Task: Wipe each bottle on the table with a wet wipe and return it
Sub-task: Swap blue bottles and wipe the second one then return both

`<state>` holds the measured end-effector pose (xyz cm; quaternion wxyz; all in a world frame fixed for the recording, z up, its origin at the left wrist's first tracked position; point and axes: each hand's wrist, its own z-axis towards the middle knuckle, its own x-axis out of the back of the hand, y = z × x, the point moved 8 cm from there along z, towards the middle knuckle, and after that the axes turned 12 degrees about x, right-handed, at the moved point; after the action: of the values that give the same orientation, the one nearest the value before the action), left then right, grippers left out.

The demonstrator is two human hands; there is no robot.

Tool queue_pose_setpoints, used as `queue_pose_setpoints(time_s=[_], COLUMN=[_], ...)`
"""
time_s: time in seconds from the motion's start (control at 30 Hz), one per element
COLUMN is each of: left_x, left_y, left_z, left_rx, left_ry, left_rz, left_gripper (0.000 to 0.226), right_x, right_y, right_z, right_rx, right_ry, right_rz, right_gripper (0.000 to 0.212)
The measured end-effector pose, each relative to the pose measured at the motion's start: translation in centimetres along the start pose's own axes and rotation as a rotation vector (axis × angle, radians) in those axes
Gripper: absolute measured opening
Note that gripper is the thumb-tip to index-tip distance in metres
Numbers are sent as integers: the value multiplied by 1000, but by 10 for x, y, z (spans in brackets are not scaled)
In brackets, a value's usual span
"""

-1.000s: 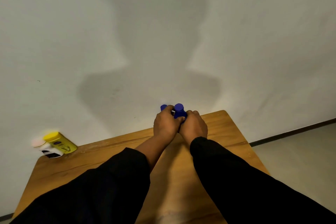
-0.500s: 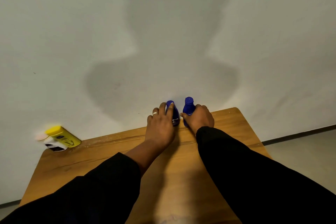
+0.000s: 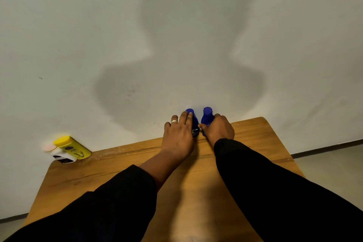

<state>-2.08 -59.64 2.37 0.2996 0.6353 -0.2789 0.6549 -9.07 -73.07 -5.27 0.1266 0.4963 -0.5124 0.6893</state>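
Blue plastic sat under both hands when I checked the feed. The left hand (image 3: pixel 178 135) lay with its fingers straight along the left blue bottle (image 3: pixel 193 122), touching rather than gripping it. I read that as steadying it upright near the wall (image 3: pixel 59 45). The right hand (image 3: pixel 219 129) was curled round the right blue bottle (image 3: pixel 207 117), just beside its twin at the far edge of the table (image 3: pixel 117 163). I judged this to be the return step for that bottle. No wet wipe was plain to me; a pale speck showed between the hands, too small to name. Well apart, at the far left corner, a yellow bottle (image 3: pixel 72 146) and a white bottle (image 3: pixel 60 156) sat together against the wall; whether wiped, I couldn't tell.
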Motion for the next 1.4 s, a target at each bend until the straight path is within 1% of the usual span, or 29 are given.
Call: queue_pose_setpoints(time_s=[0.3,0.7,1.2,1.4], left_x=[1,-2,-3,2], left_y=[1,1,0,3], left_z=[-1,-3,-2,0], left_rx=[9,7,0,3], left_ry=[-5,-31,-32,-12], left_rz=[17,25,30,-12], left_gripper=[68,75,76,73], right_x=[-5,-10,-15,-15], right_y=[-6,4,7,9], right_z=[6,8,13,13], right_rx=[77,66,63,60], right_ry=[-12,-1,21,21], right_rz=[-18,-17,-10,-10], right_gripper=[62,54,58,60])
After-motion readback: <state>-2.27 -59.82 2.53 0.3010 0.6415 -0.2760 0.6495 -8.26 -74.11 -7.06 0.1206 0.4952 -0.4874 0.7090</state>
